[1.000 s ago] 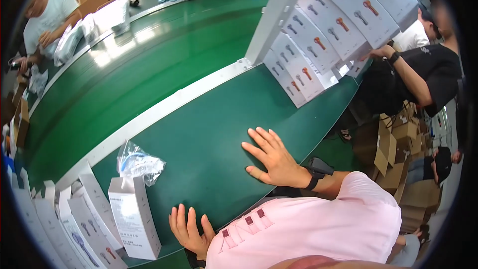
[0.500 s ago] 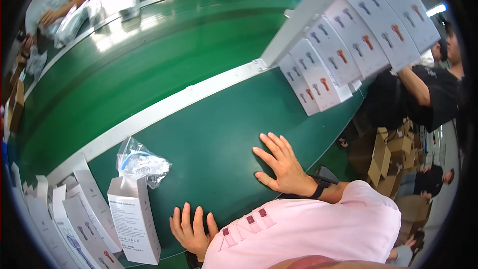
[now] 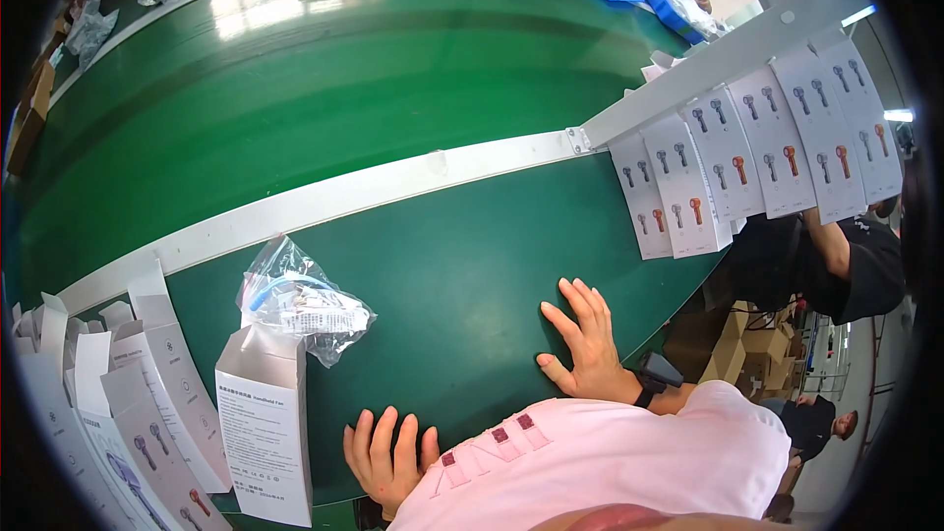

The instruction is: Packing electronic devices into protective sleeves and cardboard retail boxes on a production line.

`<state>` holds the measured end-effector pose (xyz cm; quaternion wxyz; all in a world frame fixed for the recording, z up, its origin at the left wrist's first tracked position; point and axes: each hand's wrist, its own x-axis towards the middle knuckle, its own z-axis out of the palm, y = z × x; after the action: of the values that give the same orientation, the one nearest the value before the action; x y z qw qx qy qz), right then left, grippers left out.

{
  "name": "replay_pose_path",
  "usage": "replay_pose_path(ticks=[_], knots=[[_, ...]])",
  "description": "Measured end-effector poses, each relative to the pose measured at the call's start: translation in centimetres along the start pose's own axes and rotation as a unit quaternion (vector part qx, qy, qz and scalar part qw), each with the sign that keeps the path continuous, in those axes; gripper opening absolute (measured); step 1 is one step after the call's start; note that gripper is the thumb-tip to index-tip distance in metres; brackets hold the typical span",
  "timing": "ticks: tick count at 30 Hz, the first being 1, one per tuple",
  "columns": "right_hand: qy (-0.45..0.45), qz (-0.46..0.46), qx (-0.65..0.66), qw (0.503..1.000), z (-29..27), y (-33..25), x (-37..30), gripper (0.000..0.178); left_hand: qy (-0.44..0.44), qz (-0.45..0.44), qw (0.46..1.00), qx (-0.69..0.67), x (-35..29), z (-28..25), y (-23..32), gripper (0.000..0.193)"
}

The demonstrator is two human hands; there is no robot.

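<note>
My left hand lies on the green tabletop near its front edge, fingers spread and holding nothing. Farther right, my right hand also rests on the table with its fingers apart; a dark band with a device is on that wrist. Nearest my left hand stands a white printed carton with its top flaps up. Against its top leans or lies a clear plastic bag containing a blue strip and a pale item. Whether the bag touches the carton I cannot tell.
Several white cartons crowd the left edge. A row of cartons with pictured handheld fans stands at the right by a white post. Behind a white rail runs a green conveyor belt. Co-workers are nearby.
The view has turned, so the right-hand cartons and post appear farther right, and a person at the back now shows. Both hands stay flat on the table; the carton and bag stay put.
</note>
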<state>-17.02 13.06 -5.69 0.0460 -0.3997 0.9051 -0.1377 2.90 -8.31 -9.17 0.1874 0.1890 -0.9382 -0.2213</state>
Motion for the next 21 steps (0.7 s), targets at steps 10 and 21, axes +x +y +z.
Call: replay_pose_path(ticks=[10, 21], knots=[[0.049, 0.0, 0.012, 0.999, 0.0, -0.2, -0.2, 0.06, 0.045, 0.017, 0.998, -0.027, 0.8, 0.2, 0.9, 0.026], [0.123, -0.017, 0.024, 0.992, 1.1, 0.1, -0.9, 0.056, 0.089, 0.037, 0.995, -0.003, 1.0, 0.5, 2.3, 0.026]])
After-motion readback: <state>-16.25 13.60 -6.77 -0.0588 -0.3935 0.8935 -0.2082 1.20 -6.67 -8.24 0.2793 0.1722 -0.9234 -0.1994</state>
